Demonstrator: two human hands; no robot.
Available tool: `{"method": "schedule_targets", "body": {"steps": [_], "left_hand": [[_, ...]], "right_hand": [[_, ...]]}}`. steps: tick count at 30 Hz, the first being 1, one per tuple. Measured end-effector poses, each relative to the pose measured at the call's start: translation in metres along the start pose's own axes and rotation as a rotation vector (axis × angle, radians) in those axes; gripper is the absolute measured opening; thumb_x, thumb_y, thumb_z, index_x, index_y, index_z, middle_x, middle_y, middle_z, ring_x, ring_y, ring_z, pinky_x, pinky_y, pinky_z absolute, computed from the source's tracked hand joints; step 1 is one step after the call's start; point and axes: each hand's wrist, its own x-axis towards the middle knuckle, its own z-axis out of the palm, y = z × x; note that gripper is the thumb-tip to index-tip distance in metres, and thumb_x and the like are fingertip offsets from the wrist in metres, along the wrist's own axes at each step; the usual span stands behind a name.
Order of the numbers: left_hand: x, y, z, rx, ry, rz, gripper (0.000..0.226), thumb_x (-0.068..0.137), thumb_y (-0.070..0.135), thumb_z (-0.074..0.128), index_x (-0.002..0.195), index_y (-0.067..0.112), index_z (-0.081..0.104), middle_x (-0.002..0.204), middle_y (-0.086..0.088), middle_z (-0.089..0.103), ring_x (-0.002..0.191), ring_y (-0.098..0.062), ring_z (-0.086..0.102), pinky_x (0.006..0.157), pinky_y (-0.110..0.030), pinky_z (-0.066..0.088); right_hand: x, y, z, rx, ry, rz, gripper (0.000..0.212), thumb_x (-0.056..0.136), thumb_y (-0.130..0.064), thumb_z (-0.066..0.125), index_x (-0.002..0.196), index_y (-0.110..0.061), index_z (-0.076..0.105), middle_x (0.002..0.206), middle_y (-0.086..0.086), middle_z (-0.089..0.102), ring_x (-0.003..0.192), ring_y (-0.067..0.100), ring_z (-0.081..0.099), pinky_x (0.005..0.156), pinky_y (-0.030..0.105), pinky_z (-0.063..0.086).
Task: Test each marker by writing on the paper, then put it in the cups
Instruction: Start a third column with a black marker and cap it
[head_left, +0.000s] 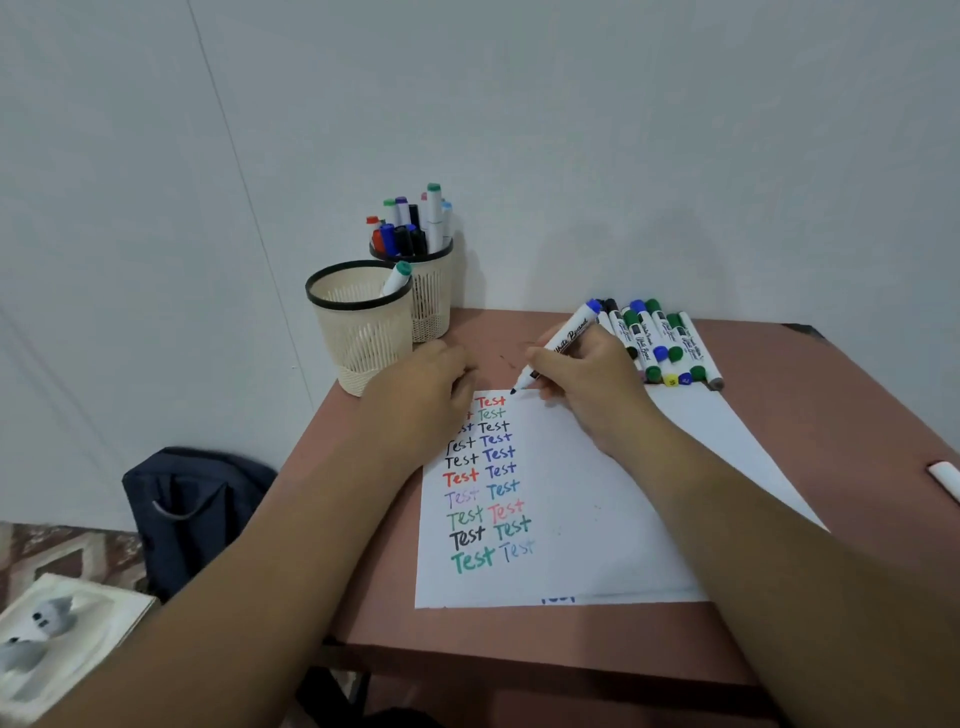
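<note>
My right hand grips a white whiteboard marker with a blue end, its dark tip touching the top of the white paper. Two columns of coloured "Test" words fill the paper's left part. My left hand rests flat on the paper's top left corner and covers some words. Two cream mesh cups stand at the table's far left: the near cup holds one green-capped marker, the far cup holds several markers. A pile of loose markers lies at the far right.
The small reddish-brown table stands against a white wall. A white pen-like object lies at its right edge. A dark backpack sits on the floor at left, and a patterned cloth with a white box lies at lower left.
</note>
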Motion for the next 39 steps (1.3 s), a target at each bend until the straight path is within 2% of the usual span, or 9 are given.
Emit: {"method": "schedule_targets", "body": {"steps": [5, 10, 15, 22, 26, 34, 39], "left_hand": [[0.0034, -0.0082, 0.0046, -0.041, -0.018, 0.013, 0.017, 0.096, 0.033, 0.057, 0.096, 0.022, 0.070, 0.089, 0.005, 0.065, 0.084, -0.017, 0.058, 0.073, -0.042, 0.051], [0.0036, -0.0075, 0.0082, 0.002, -0.082, -0.004, 0.018, 0.097, 0.036, 0.056, 0.102, 0.027, 0.071, 0.092, 0.006, 0.067, 0.085, -0.017, 0.060, 0.073, -0.041, 0.053], [0.0027, -0.0071, 0.0069, -0.003, -0.107, -0.020, 0.020, 0.095, 0.031, 0.054, 0.107, 0.032, 0.070, 0.097, 0.008, 0.069, 0.089, -0.015, 0.061, 0.076, -0.039, 0.053], [0.0020, -0.0077, 0.0057, -0.051, -0.099, -0.018, 0.020, 0.095, 0.025, 0.055, 0.106, 0.030, 0.072, 0.101, 0.010, 0.071, 0.090, -0.012, 0.062, 0.076, -0.036, 0.052], [0.0029, -0.0100, 0.0071, -0.075, -0.105, -0.032, 0.022, 0.094, 0.025, 0.055, 0.104, 0.033, 0.072, 0.102, 0.010, 0.072, 0.091, -0.012, 0.063, 0.077, -0.038, 0.053], [0.0032, -0.0093, 0.0069, -0.104, -0.108, -0.063, 0.021, 0.093, 0.024, 0.056, 0.102, 0.032, 0.073, 0.102, 0.011, 0.072, 0.092, -0.012, 0.063, 0.078, -0.040, 0.054], [0.0041, -0.0104, 0.0073, -0.099, -0.119, -0.062, 0.021, 0.093, 0.025, 0.056, 0.103, 0.033, 0.072, 0.101, 0.011, 0.072, 0.091, -0.012, 0.063, 0.077, -0.041, 0.055]], "right_hand": [[0.0070, 0.0063, -0.0006, 0.001, -0.003, -0.008, 0.014, 0.090, -0.008, 0.075, 0.095, -0.010, 0.062, 0.071, 0.008, 0.067, 0.065, 0.023, 0.059, 0.065, 0.039, 0.053], [0.0069, 0.0082, -0.0003, -0.053, -0.010, -0.029, 0.013, 0.093, -0.010, 0.074, 0.092, -0.013, 0.061, 0.076, 0.008, 0.068, 0.064, 0.018, 0.061, 0.064, 0.033, 0.054], [0.0090, 0.0102, -0.0004, -0.106, -0.025, -0.039, 0.011, 0.094, -0.012, 0.071, 0.090, -0.014, 0.061, 0.074, 0.006, 0.066, 0.064, 0.018, 0.060, 0.065, 0.034, 0.054], [0.0083, 0.0100, 0.0006, -0.063, -0.009, -0.036, 0.011, 0.093, -0.012, 0.073, 0.092, -0.012, 0.062, 0.072, 0.004, 0.068, 0.063, 0.015, 0.062, 0.065, 0.032, 0.055], [0.0081, 0.0099, 0.0020, -0.139, -0.016, -0.061, 0.009, 0.095, -0.013, 0.071, 0.092, -0.013, 0.062, 0.076, 0.005, 0.069, 0.063, 0.014, 0.063, 0.066, 0.031, 0.057], [0.0080, 0.0095, 0.0000, -0.058, 0.042, -0.036, 0.010, 0.093, -0.011, 0.071, 0.095, -0.011, 0.061, 0.071, 0.005, 0.070, 0.062, 0.017, 0.060, 0.061, 0.034, 0.052], [0.0088, 0.0111, 0.0009, -0.128, 0.022, -0.043, 0.009, 0.092, -0.011, 0.069, 0.094, -0.012, 0.060, 0.072, 0.005, 0.066, 0.062, 0.018, 0.057, 0.061, 0.034, 0.050]]}}
